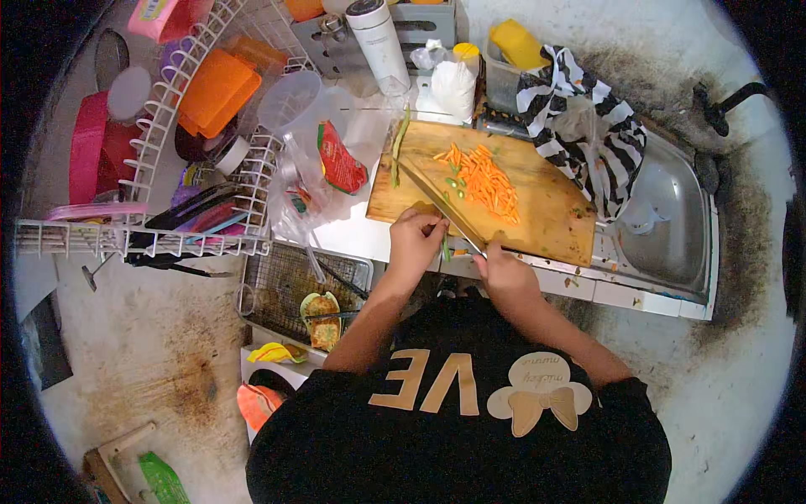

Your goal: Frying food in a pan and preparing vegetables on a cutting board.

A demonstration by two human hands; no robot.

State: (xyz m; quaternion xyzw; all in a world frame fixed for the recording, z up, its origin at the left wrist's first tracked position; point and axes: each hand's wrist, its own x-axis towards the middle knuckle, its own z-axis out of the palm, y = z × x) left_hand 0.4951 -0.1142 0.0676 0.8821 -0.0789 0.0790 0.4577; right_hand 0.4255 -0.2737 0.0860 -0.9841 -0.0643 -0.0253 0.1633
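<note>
A wooden cutting board lies on the white counter. My right hand grips the handle of a long kitchen knife, whose blade points up and left across the board. At the board's front edge my left hand pinches a green bean beside the blade. Several slanted green bean slices lie near the knife. Beyond them is a heap of carrot strips. Whole green beans rest along the board's left edge.
Right of the board are a striped plastic bag and a steel sink. Left stand a red packet, a clear plastic tub and a white wire rack. A white bottle and a bag of white powder stand behind.
</note>
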